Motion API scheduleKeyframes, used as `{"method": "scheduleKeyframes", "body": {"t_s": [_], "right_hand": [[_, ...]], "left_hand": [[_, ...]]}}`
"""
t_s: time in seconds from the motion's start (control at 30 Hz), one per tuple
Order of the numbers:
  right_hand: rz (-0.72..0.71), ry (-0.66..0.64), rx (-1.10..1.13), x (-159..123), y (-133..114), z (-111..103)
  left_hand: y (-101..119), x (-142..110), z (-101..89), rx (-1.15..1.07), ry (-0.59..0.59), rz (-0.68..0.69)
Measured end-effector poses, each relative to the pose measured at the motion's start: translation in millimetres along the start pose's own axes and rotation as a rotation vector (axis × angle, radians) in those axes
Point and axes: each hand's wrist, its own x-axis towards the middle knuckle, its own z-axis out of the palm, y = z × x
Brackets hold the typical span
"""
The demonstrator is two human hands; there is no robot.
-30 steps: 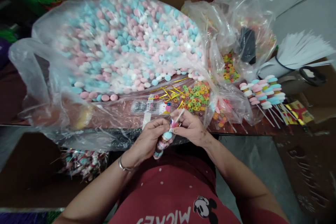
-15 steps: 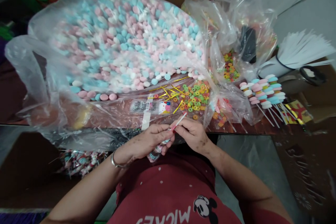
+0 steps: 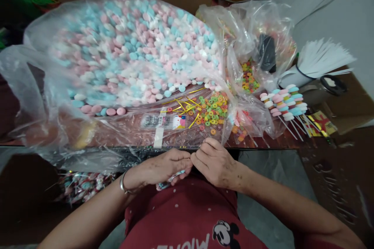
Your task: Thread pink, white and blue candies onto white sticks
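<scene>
Close to my body, my left hand point(image 3: 171, 167) is closed around a wrapped marshmallow stick point(image 3: 163, 185); pink, white and blue show through the wrapper below my fingers. My right hand point(image 3: 217, 163) is curled into a fist against my left fingertips, at the stick end of the candy. The white stick and whatever lies inside the right fist are hidden. Just beyond my hands on the table lie loose gummy rings point(image 3: 213, 111), gold twist ties point(image 3: 187, 106) and a flat stack of printed clear wrappers point(image 3: 154, 121).
A big clear bag of marshmallows point(image 3: 140, 54) covers much of the table. At the right are unwrapped marshmallow skewers point(image 3: 288, 103), a container of white sticks point(image 3: 321, 60) and a bag of gummies point(image 3: 248, 78). Below left, a box holds wrapped candies point(image 3: 84, 184).
Both hands have come lower, toward my body. My right fingers have gone from pinching beside the visible white stick to a closed fist that hides it. The view has shifted slightly.
</scene>
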Motion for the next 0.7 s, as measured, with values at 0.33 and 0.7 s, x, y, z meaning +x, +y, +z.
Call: {"method": "scheduleKeyframes", "body": {"t_s": [0.33, 0.7], "right_hand": [[0.313, -0.183, 0.455, 9.8, 17.2, -9.5], [0.235, -0.169, -0.268, 7.3, 79.1, 16.9]], "left_hand": [[-13.0, -5.3, 10.0, 1.001, 0.598, 0.714], [-2.4, -3.8, -3.9, -0.601, 0.722, 0.28]]}}
